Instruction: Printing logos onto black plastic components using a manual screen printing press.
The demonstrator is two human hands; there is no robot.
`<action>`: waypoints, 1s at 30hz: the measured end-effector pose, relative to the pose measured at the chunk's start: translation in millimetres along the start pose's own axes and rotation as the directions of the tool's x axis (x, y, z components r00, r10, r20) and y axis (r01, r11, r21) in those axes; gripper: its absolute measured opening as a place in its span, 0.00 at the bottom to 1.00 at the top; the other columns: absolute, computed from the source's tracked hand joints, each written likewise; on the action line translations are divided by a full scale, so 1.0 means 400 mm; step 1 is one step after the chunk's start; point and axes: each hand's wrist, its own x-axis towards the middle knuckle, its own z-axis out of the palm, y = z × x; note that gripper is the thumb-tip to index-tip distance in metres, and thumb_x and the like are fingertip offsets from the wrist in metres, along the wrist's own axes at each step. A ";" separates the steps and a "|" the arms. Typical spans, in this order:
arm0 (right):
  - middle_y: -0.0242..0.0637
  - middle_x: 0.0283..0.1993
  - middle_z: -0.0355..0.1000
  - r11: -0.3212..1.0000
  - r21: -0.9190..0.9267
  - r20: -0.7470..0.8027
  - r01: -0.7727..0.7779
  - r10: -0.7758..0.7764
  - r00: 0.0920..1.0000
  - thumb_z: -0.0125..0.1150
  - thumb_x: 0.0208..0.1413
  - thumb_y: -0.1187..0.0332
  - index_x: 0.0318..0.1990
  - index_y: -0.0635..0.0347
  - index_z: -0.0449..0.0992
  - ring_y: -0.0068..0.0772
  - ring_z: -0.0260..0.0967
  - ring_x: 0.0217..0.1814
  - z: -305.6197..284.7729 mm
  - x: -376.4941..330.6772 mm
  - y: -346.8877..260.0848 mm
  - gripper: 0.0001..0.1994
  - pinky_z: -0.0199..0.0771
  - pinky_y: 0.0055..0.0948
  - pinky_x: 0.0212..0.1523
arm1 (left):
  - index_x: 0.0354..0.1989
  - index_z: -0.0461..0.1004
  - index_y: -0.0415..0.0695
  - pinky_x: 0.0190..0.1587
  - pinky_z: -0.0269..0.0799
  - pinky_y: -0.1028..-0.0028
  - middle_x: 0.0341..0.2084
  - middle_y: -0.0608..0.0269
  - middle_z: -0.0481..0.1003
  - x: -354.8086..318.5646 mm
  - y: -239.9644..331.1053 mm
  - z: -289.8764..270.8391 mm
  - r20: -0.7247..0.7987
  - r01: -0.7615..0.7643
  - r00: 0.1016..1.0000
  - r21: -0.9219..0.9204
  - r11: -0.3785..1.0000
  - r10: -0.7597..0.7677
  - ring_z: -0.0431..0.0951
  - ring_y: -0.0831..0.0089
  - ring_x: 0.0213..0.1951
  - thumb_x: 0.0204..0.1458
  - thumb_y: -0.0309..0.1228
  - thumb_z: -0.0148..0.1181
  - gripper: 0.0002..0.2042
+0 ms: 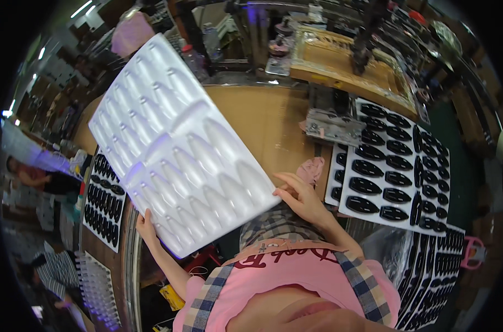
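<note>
A large white moulded plastic tray (168,133), with rows of elongated, bullet-shaped forms, is held up at a tilt in front of me. My left hand (146,226) grips its lower left edge, the thumb showing on the face and the other fingers mostly hidden behind. At the lower right corner of the tray, my right hand (301,196) holds the edge, thumb at the corner and fingers reaching along the rim. A crumpled pink cloth (310,169) lies just beyond my right hand.
White sheets (373,177) of glossy black oval pieces lie at right, more (437,265) below them. Another such sheet (103,205) is at left, near a translucent studded tray (99,290). Brown board (257,122) covers the bench, below a wooden-framed screen (345,69) and metal fixture (334,127).
</note>
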 end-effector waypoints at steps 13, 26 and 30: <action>0.50 0.55 0.56 0.642 -0.740 0.012 0.201 -0.286 0.958 0.54 0.48 0.70 0.55 0.60 0.59 0.46 0.57 0.55 -0.300 -0.101 -0.187 0.24 0.57 0.34 0.53 | 0.39 0.58 0.33 0.36 0.67 0.71 0.33 0.52 0.67 -0.182 0.040 0.287 -0.007 0.209 0.975 -0.330 0.920 -0.224 0.70 0.67 0.32 0.44 0.25 0.48 0.14; 0.55 0.58 0.50 0.402 -0.912 -0.055 0.080 -0.312 0.949 0.56 0.47 0.61 0.56 0.62 0.55 0.54 0.50 0.58 -0.485 0.030 -0.091 0.29 0.53 0.40 0.56 | 0.32 0.59 0.39 0.28 0.59 0.82 0.26 0.63 0.61 -0.288 0.079 0.406 -0.248 -0.301 0.925 -0.014 0.954 0.288 0.61 0.79 0.25 0.52 0.27 0.49 0.07; 0.54 0.57 0.52 0.451 -0.892 -0.107 0.030 -0.276 0.955 0.53 0.49 0.64 0.55 0.62 0.56 0.52 0.52 0.57 -0.483 -0.017 -0.125 0.26 0.54 0.37 0.55 | 0.40 0.65 0.35 0.39 0.64 0.74 0.36 0.55 0.68 -0.240 0.221 0.495 0.216 -0.546 0.829 0.117 0.829 0.516 0.69 0.66 0.35 0.48 0.22 0.49 0.10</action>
